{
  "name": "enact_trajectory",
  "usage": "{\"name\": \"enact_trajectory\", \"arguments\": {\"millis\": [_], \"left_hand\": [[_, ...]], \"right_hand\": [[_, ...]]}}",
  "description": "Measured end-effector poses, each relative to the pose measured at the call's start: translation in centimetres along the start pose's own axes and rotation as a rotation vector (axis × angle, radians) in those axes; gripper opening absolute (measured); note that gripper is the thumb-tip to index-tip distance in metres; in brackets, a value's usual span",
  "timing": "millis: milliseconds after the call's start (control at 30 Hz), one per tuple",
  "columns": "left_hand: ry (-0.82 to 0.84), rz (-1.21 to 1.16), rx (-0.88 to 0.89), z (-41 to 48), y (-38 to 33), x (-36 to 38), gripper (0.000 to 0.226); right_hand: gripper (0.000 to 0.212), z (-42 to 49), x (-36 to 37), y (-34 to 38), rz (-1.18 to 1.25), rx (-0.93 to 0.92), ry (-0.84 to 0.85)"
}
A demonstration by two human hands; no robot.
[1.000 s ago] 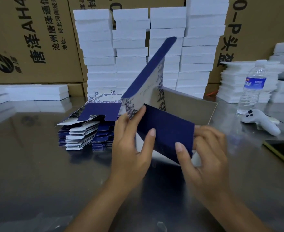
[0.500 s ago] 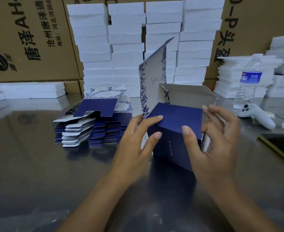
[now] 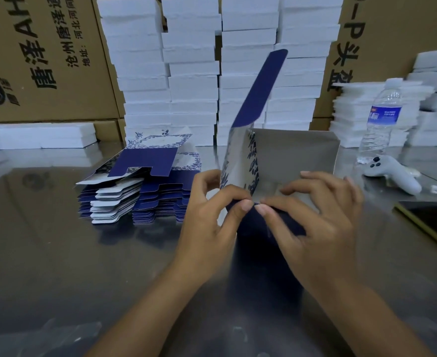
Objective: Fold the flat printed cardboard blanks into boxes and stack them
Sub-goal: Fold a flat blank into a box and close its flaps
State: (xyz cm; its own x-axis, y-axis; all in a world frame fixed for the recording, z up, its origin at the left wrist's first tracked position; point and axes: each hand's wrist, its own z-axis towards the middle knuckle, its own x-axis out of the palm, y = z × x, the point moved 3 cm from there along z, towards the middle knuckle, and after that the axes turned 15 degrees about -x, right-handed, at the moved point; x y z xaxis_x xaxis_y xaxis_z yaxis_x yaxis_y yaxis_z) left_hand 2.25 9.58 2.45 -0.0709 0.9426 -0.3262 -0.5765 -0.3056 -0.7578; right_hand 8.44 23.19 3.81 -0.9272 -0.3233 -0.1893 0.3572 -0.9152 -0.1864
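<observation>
steel tabletop (image 3: 57,253); box (image 3: 289,155) likely light, stiff card, grip at creases; left hand (image 3: 212,222), right hand (image 3: 323,228) pinching navy flap (image 3: 253,228).

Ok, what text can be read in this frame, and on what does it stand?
"唐泽AH", cut off at the edge: left carton.
"沧州唐泽" and "地址:河北", both cut off: same carton.
"-P头盔": right carton.
Label of the water bottle: too blurred to read.
Blue print on the half-folded box: too blurred to read.
</observation>
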Motion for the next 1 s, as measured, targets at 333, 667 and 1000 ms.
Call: {"name": "enact_trajectory", "arguments": {"millis": [333,667,1000], "left_hand": [[0.096,-0.144,-0.137,-0.1,-0.4,0.3,0.010],[-0.055,-0.047,0.017,0.3,-0.6,-0.7,0.013],[-0.297,0.332,0.277,0.4,-0.1,-1.9,0.031]], "right_hand": [[0.019,0.1,0.0,0.2,0.084,0.055,0.007],[0.019,0.1,-0.3,-0.2,0.159,0.121,0.025],[0.022,-0.3,-0.5,-0.3,0.193,0.114,0.009]]}}
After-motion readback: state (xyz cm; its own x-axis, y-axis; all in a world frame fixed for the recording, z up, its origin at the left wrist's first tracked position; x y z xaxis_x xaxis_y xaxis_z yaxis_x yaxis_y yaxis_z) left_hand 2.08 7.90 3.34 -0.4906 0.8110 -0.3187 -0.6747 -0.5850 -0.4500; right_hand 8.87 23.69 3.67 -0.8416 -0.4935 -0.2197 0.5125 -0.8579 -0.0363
